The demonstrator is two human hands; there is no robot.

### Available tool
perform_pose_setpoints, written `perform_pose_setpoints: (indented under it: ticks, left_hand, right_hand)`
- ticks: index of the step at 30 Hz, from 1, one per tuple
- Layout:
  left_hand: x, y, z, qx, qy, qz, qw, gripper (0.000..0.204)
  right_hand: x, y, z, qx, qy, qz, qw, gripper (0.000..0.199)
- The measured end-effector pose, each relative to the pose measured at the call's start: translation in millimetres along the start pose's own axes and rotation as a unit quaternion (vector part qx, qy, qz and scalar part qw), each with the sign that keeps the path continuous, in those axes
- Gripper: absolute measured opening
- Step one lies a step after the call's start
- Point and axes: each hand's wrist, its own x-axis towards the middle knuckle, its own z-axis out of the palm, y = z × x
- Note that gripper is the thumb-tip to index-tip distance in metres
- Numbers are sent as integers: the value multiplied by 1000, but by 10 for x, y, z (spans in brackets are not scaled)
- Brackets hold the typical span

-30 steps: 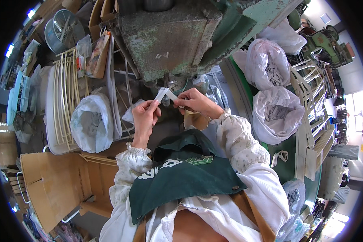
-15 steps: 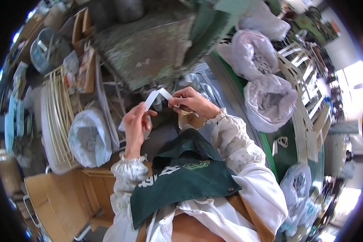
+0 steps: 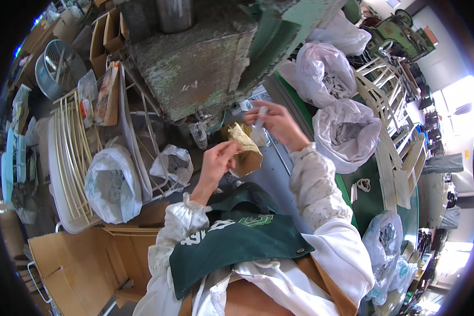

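Fingers of the left hand (image 3: 216,164) were bunched narrow at the left edge of a brown paper bag (image 3: 249,161); whether they gripped it, I could not tell. The right hand (image 3: 279,122), blurred, held a small whitish piece (image 3: 260,116) in bent fingers, just beyond the bag. A worn green machine (image 3: 195,76) stood farther out; white sacks (image 3: 326,143) sat on the green surface (image 3: 371,204) to the right.

Setting: workshop or factory. Evidence: worn metal machine (image 3: 195,73) at top centre; green machine (image 3: 400,39), upper right; filled white sacks (image 3: 326,150), right of centre; large cardboard box (image 3: 79,268), lower left.
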Motion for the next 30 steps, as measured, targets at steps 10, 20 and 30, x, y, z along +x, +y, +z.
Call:
perform_pose_setpoints:
  ticks: [10, 20, 30]
  left_hand:
    - [-150, -30, 39, 41, 126, 50, 990, 44]
    - [-47, 94, 160, -141, 122, 13, 982, 49]
    - [-74, -152, -110, -147, 73, -64, 984, 48]
  right_hand:
    - [178, 399, 980, -236, -33, -1, 971, 24]
    - [452, 122, 1018, -317, -102, 59, 941, 23]
    - [382, 468, 832, -99, 48, 130, 985, 28]
